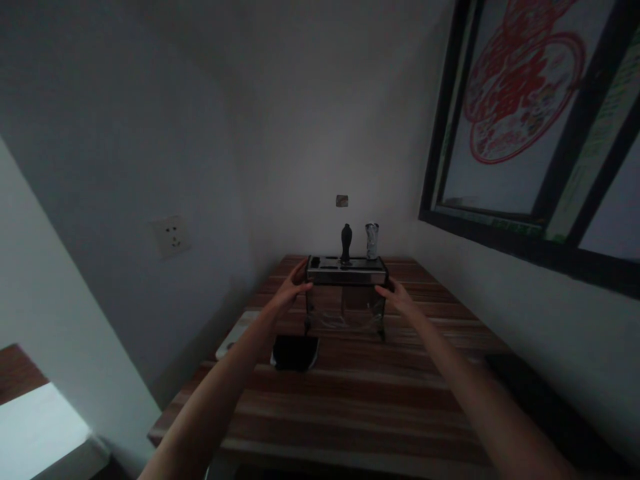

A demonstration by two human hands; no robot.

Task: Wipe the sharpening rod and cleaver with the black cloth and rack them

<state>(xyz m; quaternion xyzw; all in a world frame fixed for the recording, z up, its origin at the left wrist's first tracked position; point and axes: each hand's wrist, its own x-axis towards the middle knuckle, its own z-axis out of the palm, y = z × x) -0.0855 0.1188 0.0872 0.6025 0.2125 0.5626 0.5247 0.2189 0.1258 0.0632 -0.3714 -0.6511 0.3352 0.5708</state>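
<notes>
And here we go, both hands on the box (345, 274) w/ its metal top and see-through front, upright toward the far end of the wood table (360, 400). Can't tell if its feet bear on the wood. L hand (294, 285) grips the L end, thumb fwd, fingers round the side; R hand (396, 293) mirrors it on the R end, fingertips partly hidden. Up top: dark knob-like handle (347, 241) approx mid, silver roll (372, 241) nr the R end. Black tray (295, 353) sits just in front, L of ctr; white slab (237, 335) lies beside the L forearm, partly covered.
</notes>
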